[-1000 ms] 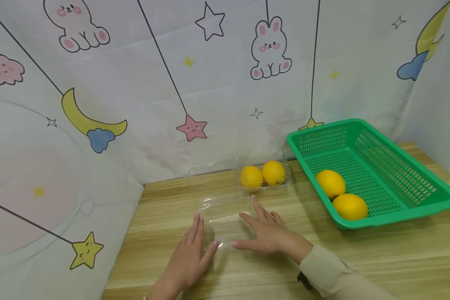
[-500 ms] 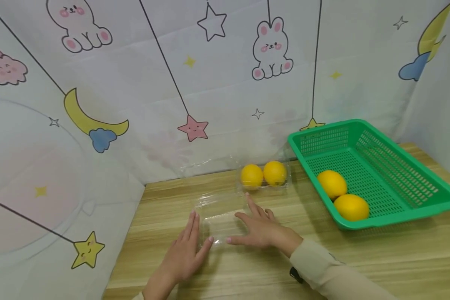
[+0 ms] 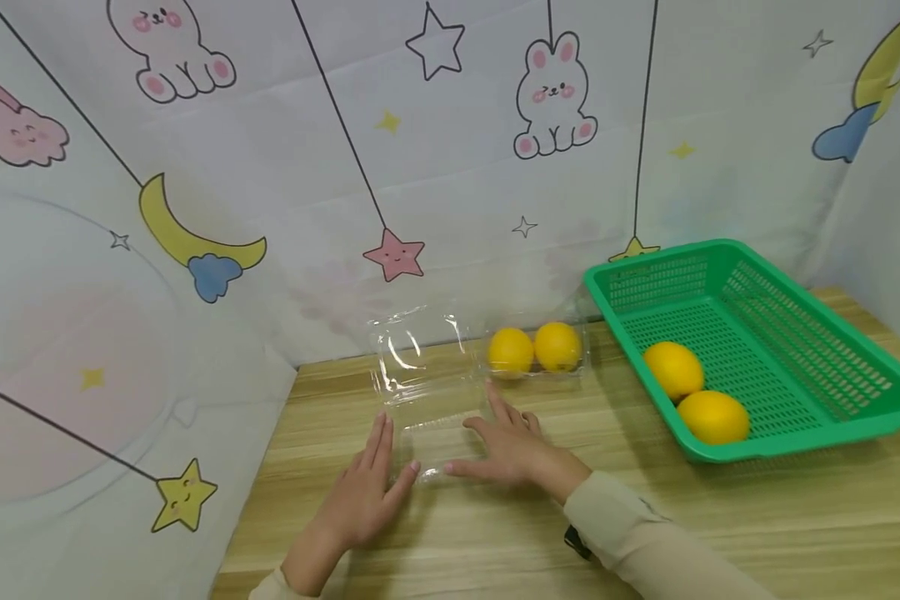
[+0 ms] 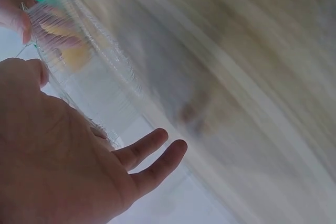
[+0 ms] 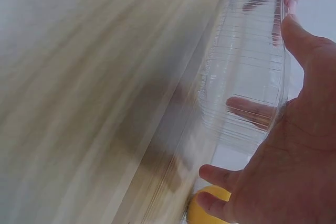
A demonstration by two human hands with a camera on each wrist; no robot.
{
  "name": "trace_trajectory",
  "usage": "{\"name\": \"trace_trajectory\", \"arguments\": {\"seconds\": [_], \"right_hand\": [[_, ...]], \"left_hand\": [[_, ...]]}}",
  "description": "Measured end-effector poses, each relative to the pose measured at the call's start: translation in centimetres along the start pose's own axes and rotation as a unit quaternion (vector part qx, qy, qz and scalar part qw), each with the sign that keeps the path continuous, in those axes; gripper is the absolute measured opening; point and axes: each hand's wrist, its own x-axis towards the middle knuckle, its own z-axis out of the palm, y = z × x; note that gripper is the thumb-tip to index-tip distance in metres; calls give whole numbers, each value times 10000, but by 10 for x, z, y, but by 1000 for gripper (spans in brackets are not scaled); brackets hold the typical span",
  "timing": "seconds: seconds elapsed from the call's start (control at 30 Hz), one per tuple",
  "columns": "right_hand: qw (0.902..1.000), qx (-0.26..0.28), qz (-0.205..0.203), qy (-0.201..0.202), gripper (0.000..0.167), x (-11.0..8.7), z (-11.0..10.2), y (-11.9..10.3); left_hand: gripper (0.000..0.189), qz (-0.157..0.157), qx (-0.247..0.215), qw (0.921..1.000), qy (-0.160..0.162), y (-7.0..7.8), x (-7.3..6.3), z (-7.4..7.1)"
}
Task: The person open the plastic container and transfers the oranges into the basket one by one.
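Note:
A clear plastic clamshell box point(image 3: 442, 446) stands on the table with its lid point(image 3: 420, 354) tilted back behind it. My left hand point(image 3: 360, 500) lies along the box's left side, fingers straight, thumb at the front left corner. On the right side my right hand point(image 3: 506, 450) has its fingers spread and its thumb tip on the front edge. In the left wrist view, the left hand's thumb point(image 4: 39, 72) is at the ribbed wall's rim and two fingertips reach past the box. Through the clear wall, the right wrist view shows a straight finger point(image 5: 249, 111) of the right hand.
Behind the right hand, against the patterned cloth, a second clear box point(image 3: 587, 354) holds two oranges point(image 3: 511, 352). A green plastic basket point(image 3: 712, 455) on the right contains two more oranges point(image 3: 714, 417). The cloth point(image 3: 465, 192) hangs at the table's back and left.
Both hands and the clear box between them have shifted left and slightly back. The lid now shows brighter glare. The oranges and basket stay where they were; the head view has turned slightly.

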Motion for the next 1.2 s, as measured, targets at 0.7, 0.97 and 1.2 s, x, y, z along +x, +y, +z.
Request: {"name": "trace_trajectory", "arguments": {"seconds": [0.7,0.97,1.2], "right_hand": [[9999,65,-63,86,91,17,7,-13],[9993,357,105,105,90,23,17,-25],[9995,270,149,86,93,41,29,-29]], "left_hand": [[87,5,-264,9992,-304,-23,11,-13],[88,193,-744,9958,-498,-42,14,-20],[82,104,-852,9933,-774,-52,13,-27]]}}
